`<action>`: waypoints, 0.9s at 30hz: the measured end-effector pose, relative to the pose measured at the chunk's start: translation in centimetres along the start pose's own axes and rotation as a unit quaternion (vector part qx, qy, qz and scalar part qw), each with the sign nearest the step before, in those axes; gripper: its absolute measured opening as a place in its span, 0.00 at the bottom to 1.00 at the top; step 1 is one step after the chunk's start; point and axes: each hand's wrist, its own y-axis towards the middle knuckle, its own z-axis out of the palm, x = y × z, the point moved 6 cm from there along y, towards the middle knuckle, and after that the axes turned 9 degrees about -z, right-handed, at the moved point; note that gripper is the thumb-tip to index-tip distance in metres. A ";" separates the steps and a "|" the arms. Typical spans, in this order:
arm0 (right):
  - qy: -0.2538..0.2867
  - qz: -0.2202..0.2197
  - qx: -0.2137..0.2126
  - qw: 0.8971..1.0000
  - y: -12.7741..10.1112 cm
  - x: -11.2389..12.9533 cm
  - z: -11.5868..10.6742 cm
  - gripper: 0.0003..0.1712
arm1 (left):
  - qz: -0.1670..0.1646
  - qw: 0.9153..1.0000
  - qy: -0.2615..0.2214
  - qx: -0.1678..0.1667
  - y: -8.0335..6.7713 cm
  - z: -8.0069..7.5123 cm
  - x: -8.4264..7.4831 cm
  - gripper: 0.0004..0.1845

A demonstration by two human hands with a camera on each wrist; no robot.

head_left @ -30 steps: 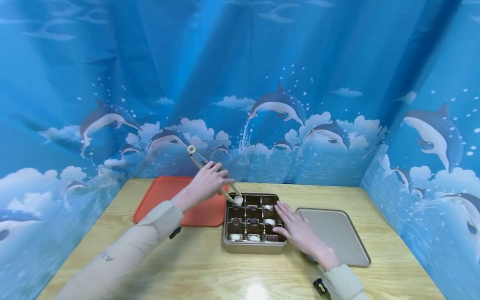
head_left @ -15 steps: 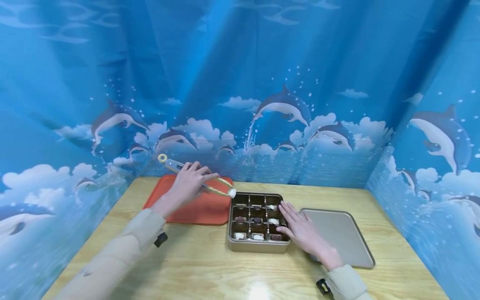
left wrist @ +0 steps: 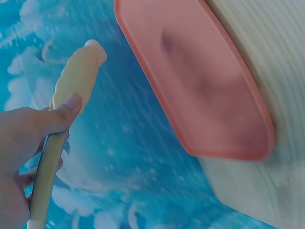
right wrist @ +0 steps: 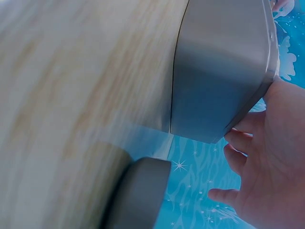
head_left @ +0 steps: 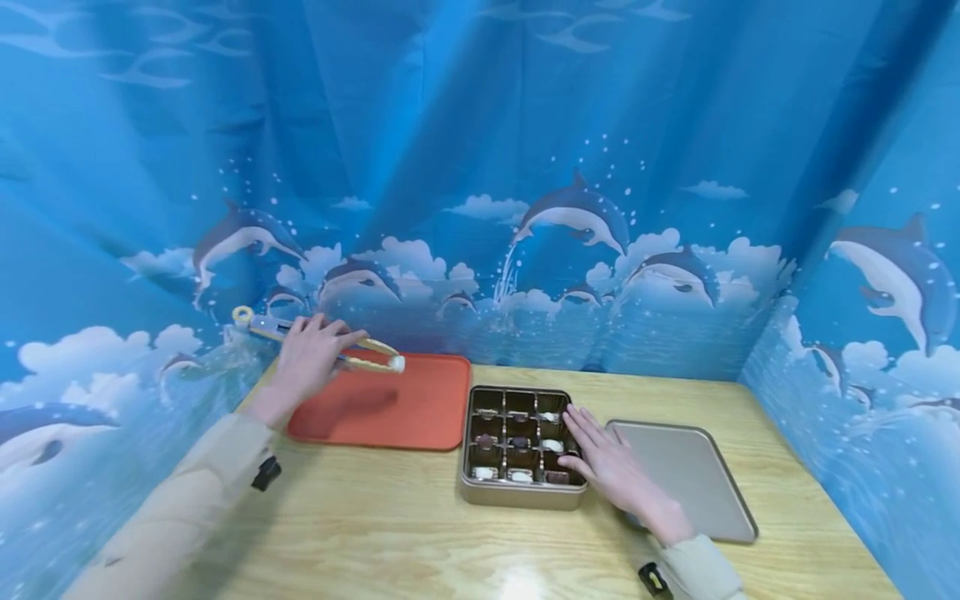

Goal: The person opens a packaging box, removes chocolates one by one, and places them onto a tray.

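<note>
My left hand [head_left: 309, 358] grips a pair of yellow-tipped tongs [head_left: 375, 345]. Between the tips is a small white piece [head_left: 397, 363], likely a chocolate, held above the red tray [head_left: 431, 417]. In the left wrist view, my thumb presses on the tongs [left wrist: 74, 83], with the white piece [left wrist: 97, 50] at the end. My right hand [head_left: 618, 467] rests with straight fingers on the right rim of a metal box [head_left: 525, 497]. The box has a divided insert; several compartments hold dark and white chocolates [head_left: 520, 476]. In the right wrist view, fingers touch the box's outer wall [right wrist: 219, 71].
A flat metal lid [head_left: 682, 475] lies right of the box, partly under my right forearm. The wooden table [head_left: 390, 525] extends in front. A blue dolphin-print curtain [head_left: 450, 167] stands directly behind and at both sides.
The left hand carried the tongs and white piece leftward, away from the box's back-left compartment to above the red tray. The right hand stays on the box rim. The head view shifted slightly.
</note>
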 end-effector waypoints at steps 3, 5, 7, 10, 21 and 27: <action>-0.002 -0.002 -0.001 1.000 -0.1 0.0 -0.1 0.43 | -0.026 1.000 0.008 0.015 -0.3 0.7 1.7 0.29; 0.000 -0.002 -0.001 1.000 -0.1 0.1 -0.2 0.43 | -0.038 0.999 0.010 0.021 -0.4 1.1 2.6 0.28; 0.000 -0.002 -0.001 1.000 -0.1 0.1 -0.2 0.43 | -0.048 0.998 0.019 0.028 -0.5 1.6 3.3 0.27; -0.001 0.000 0.002 1.000 0.0 0.1 -0.1 0.43 | -0.063 0.997 0.037 0.038 -0.4 2.3 4.1 0.26; -0.007 0.007 0.007 1.000 0.0 0.0 -0.1 0.44 | -0.077 0.989 0.113 0.061 1.5 5.5 5.0 0.15; -0.007 0.008 0.006 1.000 0.0 0.0 -0.1 0.44 | -0.060 0.985 0.135 0.093 2.4 7.0 4.9 0.14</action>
